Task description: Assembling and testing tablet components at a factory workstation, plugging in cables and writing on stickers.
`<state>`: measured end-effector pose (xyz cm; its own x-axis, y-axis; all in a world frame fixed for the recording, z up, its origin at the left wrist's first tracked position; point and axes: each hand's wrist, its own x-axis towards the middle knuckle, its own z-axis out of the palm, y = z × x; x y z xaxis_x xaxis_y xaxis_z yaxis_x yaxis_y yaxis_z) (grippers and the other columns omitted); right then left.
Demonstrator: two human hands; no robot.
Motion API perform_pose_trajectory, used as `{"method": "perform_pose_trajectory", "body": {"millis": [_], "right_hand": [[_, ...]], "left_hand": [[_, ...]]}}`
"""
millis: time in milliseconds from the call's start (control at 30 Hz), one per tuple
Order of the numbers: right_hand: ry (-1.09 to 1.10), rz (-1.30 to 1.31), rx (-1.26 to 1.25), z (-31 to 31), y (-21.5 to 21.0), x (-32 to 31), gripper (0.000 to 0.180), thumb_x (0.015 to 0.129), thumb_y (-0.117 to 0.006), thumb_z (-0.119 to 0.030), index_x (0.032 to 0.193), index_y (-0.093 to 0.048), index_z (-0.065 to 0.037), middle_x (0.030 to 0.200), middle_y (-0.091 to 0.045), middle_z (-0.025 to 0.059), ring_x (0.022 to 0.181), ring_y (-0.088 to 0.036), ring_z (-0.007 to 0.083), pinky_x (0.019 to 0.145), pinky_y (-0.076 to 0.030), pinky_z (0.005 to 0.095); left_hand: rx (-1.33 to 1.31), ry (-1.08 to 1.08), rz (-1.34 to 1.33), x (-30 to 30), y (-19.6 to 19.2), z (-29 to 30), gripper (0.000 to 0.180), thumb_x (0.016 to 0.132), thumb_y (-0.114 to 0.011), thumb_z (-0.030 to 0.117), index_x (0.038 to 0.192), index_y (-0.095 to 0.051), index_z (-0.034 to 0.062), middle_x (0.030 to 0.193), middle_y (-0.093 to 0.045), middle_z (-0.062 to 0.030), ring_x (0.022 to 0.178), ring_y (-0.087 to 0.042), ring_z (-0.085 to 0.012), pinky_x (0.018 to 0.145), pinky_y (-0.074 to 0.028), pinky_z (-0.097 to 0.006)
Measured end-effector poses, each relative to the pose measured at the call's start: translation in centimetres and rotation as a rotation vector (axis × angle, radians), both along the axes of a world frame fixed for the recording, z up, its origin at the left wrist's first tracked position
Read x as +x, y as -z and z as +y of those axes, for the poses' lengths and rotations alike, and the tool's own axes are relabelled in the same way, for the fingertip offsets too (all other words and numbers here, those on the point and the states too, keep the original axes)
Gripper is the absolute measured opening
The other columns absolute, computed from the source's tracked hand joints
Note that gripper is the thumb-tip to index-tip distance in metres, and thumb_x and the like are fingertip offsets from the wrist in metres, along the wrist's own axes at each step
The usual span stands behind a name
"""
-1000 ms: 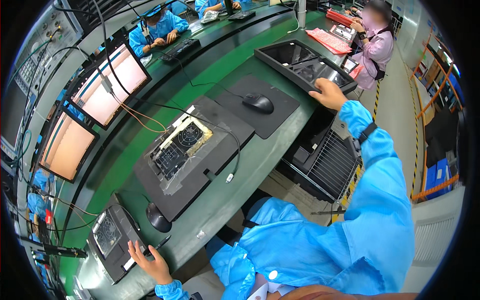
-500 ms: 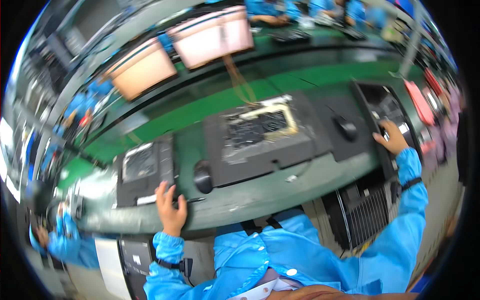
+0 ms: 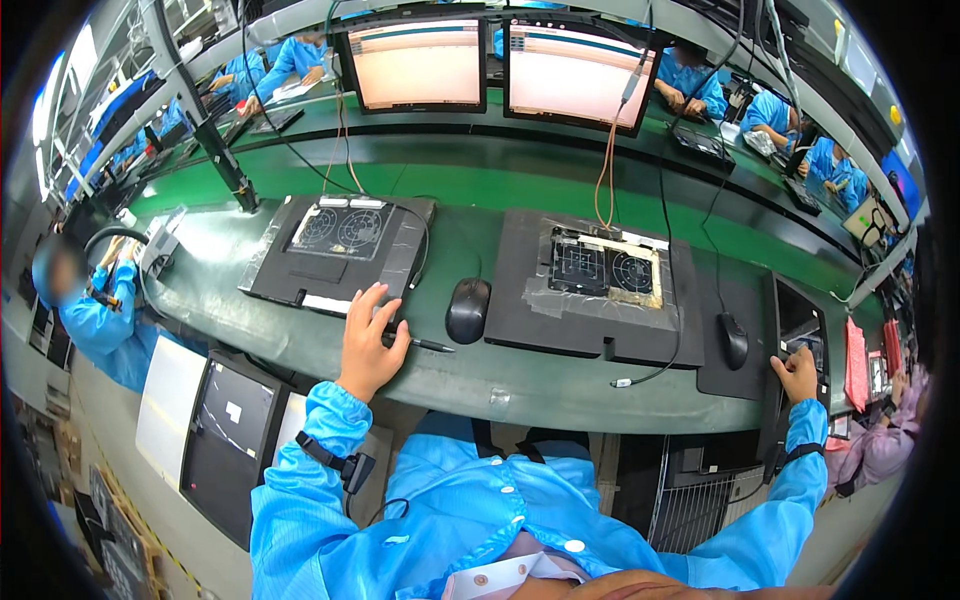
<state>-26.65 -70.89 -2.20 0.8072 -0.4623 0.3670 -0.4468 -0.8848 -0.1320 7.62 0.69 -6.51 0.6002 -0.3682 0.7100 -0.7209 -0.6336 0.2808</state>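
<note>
My left hand (image 3: 370, 342) is over the front right corner of a black foam pad (image 3: 268, 262), fingers spread. A black pen (image 3: 432, 346) lies by its thumb on the green bench, partly hidden behind the hand. My right hand (image 3: 797, 376) is at the near end of a black tray (image 3: 783, 305) on the right, fingers bent down over its contents. Anything between those fingertips is hidden. Dark flat devices (image 3: 800, 322) lie in the tray. At the middle stands a larger black foam pad (image 3: 515, 300) with a taped frame showing two round patterns.
One black mouse (image 3: 468, 310) sits between the pads, another (image 3: 733, 340) left of the tray. Cables hang across the right side. Two monitors (image 3: 420, 66) stand at the back. Pink pouches (image 3: 856, 365) lie beyond the tray. Co-workers sit around the line.
My head view has turned, so the bench looks more level. The fingers of my right hand have drawn closer together over the tray. My left hand stays by the pen.
</note>
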Motion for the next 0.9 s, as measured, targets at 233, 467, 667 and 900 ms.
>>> {"method": "perform_pose_trajectory", "body": {"millis": [233, 467, 667, 900], "right_hand": [[0.075, -0.142, 0.171, -3.4, -2.8, -1.9, 0.033, 0.095, -0.070, -0.024, 0.080, -0.055, 0.000, 0.063, -0.044, 0.0022, 0.062, -0.039, 0.0111, 0.056, -0.034, 0.0334], [0.037, -0.176, -0.159, 7.3, -14.8, 0.5, 0.028, 0.108, -0.052, -0.022, 0.113, -0.062, 0.004, 0.084, -0.062, 0.0160, 0.071, -0.056, 0.0198, 0.068, -0.046, 0.0323], [-0.437, -0.397, 0.540, 31.6, -18.0, 16.4, 0.042, 0.111, -0.045, -0.037, 0.099, -0.066, -0.003, 0.075, -0.050, -0.0045, 0.063, -0.034, 0.0039, 0.057, -0.027, 0.0220], [-0.788, -0.306, 0.872, 47.9, -14.1, 31.6, 0.053, 0.105, -0.051, -0.052, 0.092, -0.067, -0.004, 0.076, -0.056, -0.0005, 0.070, -0.051, 0.0091, 0.064, -0.041, 0.0258]], "left_hand": [[-0.146, 0.074, 0.132, -2.5, -1.1, 0.0, 0.035, 0.083, -0.072, 0.003, 0.117, -0.067, 0.0021, 0.135, -0.060, -0.0172, 0.129, -0.056, -0.0365, 0.111, -0.042, -0.047], [-0.081, 0.736, 0.643, -6.5, -5.0, -3.8, 0.061, 0.088, -0.078, 0.019, 0.142, -0.054, 0.0036, 0.136, -0.059, -0.0181, 0.127, -0.057, -0.0345, 0.108, -0.045, -0.042], [-0.160, 1.165, 0.880, -10.8, -4.6, -8.2, 0.123, 0.075, -0.089, 0.046, 0.161, -0.014, 0.0002, 0.158, -0.035, -0.0268, 0.149, -0.033, -0.0382, 0.123, -0.025, -0.046], [-0.685, 0.716, 1.341, -11.9, -4.0, -1.7, 0.052, 0.092, -0.075, 0.025, 0.132, -0.058, -0.0029, 0.122, -0.067, -0.0129, 0.112, -0.064, -0.0225, 0.103, -0.048, -0.037]]}}
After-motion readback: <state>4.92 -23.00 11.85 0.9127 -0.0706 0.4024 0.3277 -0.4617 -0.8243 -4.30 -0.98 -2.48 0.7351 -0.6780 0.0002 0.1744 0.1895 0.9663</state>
